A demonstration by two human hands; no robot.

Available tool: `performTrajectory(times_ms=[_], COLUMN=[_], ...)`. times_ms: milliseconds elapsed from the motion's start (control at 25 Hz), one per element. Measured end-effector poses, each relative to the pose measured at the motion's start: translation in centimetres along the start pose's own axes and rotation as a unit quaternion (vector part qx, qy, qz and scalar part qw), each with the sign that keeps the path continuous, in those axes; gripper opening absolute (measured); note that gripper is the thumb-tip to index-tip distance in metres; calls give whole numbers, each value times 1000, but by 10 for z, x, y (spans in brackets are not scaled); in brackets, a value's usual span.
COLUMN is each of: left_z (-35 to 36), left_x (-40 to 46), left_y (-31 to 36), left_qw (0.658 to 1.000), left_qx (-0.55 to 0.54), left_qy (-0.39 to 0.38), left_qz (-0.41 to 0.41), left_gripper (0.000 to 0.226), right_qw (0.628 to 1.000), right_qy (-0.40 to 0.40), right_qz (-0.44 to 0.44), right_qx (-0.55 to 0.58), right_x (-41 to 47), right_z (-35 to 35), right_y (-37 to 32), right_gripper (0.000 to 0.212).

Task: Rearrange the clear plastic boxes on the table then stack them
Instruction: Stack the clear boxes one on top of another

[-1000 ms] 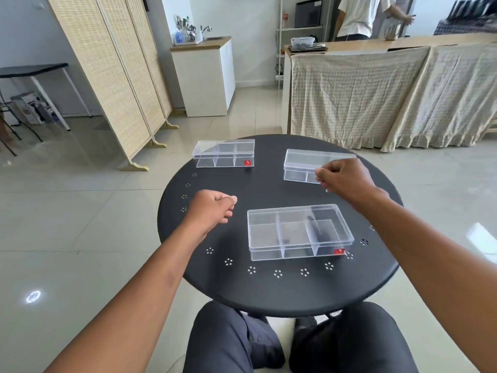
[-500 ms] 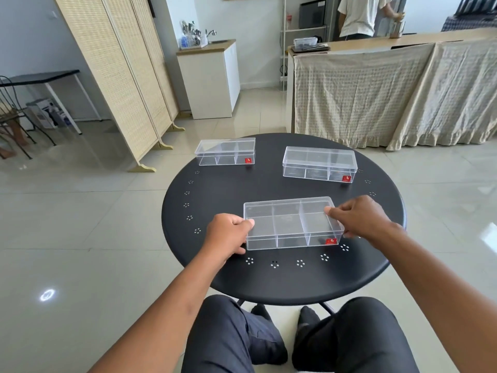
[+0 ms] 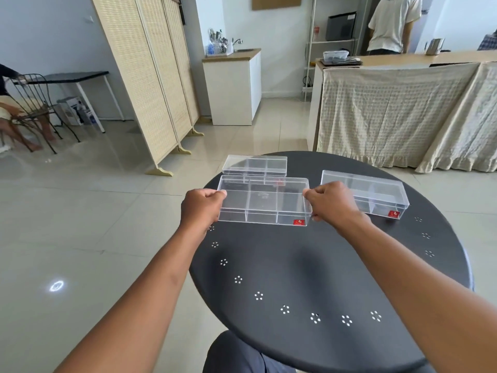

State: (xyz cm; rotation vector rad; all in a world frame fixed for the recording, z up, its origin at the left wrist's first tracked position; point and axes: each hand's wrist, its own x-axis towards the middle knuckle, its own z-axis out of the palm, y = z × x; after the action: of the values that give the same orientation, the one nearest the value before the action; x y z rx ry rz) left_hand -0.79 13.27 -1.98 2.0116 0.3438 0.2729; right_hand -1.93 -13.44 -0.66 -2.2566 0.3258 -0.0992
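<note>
Both hands hold one clear plastic box (image 3: 265,201) with dividers and a red sticker, lifted over the far left part of the round black table (image 3: 309,278). My left hand (image 3: 201,208) grips its left end, my right hand (image 3: 332,204) its right end. Just behind and partly overlapped by it lies a second clear box (image 3: 255,165) at the table's far edge. A third clear box (image 3: 368,193) with a red sticker rests on the table to the right, close beside my right hand.
A woven folding screen (image 3: 150,84) stands on the floor to the left. A cloth-draped counter (image 3: 398,111) rises behind the table, with a person (image 3: 390,22) standing beyond it. A white cabinet (image 3: 234,87) is farther back. My knee (image 3: 236,356) shows below the near edge.
Both hands took hold of the near box at its ends and carried it up and away to the far left, in front of the box at the table's back edge.
</note>
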Motion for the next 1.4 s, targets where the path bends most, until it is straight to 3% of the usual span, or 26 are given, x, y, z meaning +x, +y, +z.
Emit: performTrajectory(times_ms=[480, 1080, 1400], left_z=[39, 51, 52], left_x=[116, 140, 142], left_y=[-37, -46, -45], left_qw=[998, 997, 997], left_qx=[6, 17, 8], left_qy=[-23, -15, -34], left_qz=[-59, -67, -68], left_gripper=[24, 22, 22], right_qw=[999, 998, 997], right_qy=[-14, -15, -21], right_qz=[48, 59, 68], right_qx=[-6, 17, 17], right_x=[91, 112, 115], right_z=[66, 80, 80], right_y=[-15, -10, -12], right_gripper=[38, 52, 49])
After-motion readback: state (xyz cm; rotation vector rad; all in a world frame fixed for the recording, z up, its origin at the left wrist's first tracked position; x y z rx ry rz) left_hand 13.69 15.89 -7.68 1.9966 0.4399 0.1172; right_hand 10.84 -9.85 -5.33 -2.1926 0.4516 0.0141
